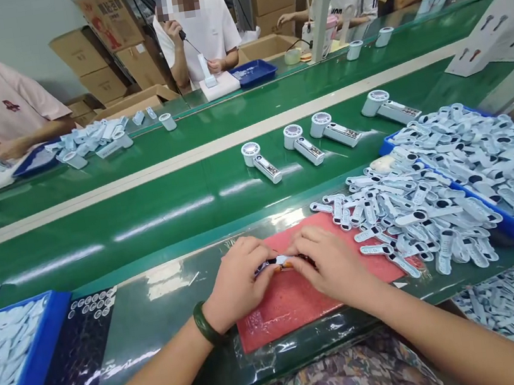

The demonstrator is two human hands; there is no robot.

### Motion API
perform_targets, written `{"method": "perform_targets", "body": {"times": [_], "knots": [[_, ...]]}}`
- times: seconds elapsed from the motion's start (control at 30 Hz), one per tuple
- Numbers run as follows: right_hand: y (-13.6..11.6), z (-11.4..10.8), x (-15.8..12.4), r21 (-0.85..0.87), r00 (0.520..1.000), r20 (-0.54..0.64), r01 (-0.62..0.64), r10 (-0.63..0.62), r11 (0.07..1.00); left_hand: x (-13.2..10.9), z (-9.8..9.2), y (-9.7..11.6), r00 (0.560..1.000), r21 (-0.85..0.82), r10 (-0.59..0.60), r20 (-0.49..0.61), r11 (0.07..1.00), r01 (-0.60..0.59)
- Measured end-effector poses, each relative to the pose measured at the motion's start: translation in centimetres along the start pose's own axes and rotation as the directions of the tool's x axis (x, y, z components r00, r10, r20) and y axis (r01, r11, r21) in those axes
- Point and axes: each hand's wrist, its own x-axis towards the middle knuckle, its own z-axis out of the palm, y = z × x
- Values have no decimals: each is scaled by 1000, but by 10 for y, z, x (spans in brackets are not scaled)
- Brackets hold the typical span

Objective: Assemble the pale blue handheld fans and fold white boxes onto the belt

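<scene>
As the left hand (245, 277) and right hand (331, 265) pinch one pale part (283, 259) over one red mat (283, 310), four round-headed devices (267, 169) lie this side of the cream stripe (212, 144)!

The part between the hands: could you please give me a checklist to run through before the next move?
1. Part gripped from both sides: ok, the left hand and right hand both hold it.
2. Part over the red mat: ok, both hands work above it.
3. Part's whole surface in sight: cannot tell its condition, as the hands cover most of it.
4. Mat free of loose pieces: not ok, the pile overlaps its right side.
5. Round-headed devices off the mat: ok, four lie on the green belt beyond it.
</scene>
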Motion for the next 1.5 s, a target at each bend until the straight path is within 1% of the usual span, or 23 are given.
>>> {"method": "perform_targets", "body": {"times": [0.07, 0.1, 0.13, 0.17, 0.23, 0.3, 0.33, 0.43, 0.53, 0.63, 0.73, 0.87, 0.93, 1.0, 1.1, 1.13, 1.17, 1.23, 1.27, 1.33, 1.37, 1.43, 1.5], "knots": [[9, 4, -1, 188, 998, 31, -58, 53, 980, -2, 1, 2, 1000, -1, 25, -12, 1000, -25], [12, 5, -2, 241, 995, 60, -88, 75, 967, -3, 1, 3, 999, -1, 44, -17, 999, -44], [14, 5, -4, 251, 992, 91, -111, 90, 962, -6, 0, 5, 998, 3, 64, -20, 998, -64], [14, 4, -6, 226, 988, 126, -119, 92, 967, -9, 0, 8, 997, 14, 79, -21, 997, -79], [11, 0, -11, 141, 978, 201, -92, 63, 986, -15, 1, 14, 997, 47, 77, -10, 996, -76], [5, -2, -15, 80, 965, 261, -39, 16, 996, -22, 4, 21, 999, 89, 39, 23, 995, -41], [2, -3, -16, 62, 963, 269, -20, 3, 998, -24, 6, 24, 999, 110, 16, 34, 994, -20], [-2, 1, -18, 19, 972, 234, -9, 4, 1000, -26, 11, 30, 1000, 165, -7, 27, 986, 2], [1, 4, -19, 1, 977, 211, 13, -13, 1000, -24, 12, 32, 1000, 154, -11, 16, 988, 8], [6, 5, -21, 10, 973, 223, 54, -55, 998, -23, 9, 33, 998, 155, -15, 62, 988, 6], [5, 6, -23, -40, 970, 229, 92, -81, 995, -24, 9, 32, 997, 202, -7, 74, 979, -8], [1, 9, -24, -116, 976, 208, 87, -61, 990, -24, 12, 31, 999, 198, -13, 37, 980, 6], [1, 10, -24, -103, 978, 204, 76, -54, 992, -22, 12, 33, 998, 206, -14, 60, 979, 1], [2, 8, -25, -55, 979, 194, 69, -57, 996, -20, 10, 36, 994, 287, -14, 111, 958, -19], [9, -5, -25, 20, 987, 136, 88, -90, 996, -14, -2, 34, 984, 466, -15, 176, 882, -71], [13, -12, -24, 3, 991, 94, 92, -92, 996, -9, -9, 29, 981, 514, -1, 193, 852, -101], [18, -20, -23, -50, 995, 45, 90, -88, 995, -2, -17, 22, 978, 555, 22, 208, 821, -137], [27, -36, -18, -235, 996, -60, 55, -72, 970, 20, -36, 0, 974, 647, 69, 214, 737, -194], [32, -43, -14, -336, 993, -99, 30, -67, 941, 34, -47, -14, 977, 700, 79, 196, 686, -196], [40, -52, -5, -502, 989, -141, -27, -51, 864, 69, -66, -46, 990, 780, 63, 129, 610, -140], [44, -54, 1, -562, 988, -151, -54, -38, 825, 87, -73, -63, 996, 796, 39, 81, 599, -89], [50, -53, 12, -648, 986, -166, -101, -11, 755, 121, -82, -95, 1000, 788, -16, -9, 615, 17], [54, -50, 21, -711, 985, -175, -124, -4, 692, 146, -82, -122, 996, 772, -59, -63, 630, 86]]}}
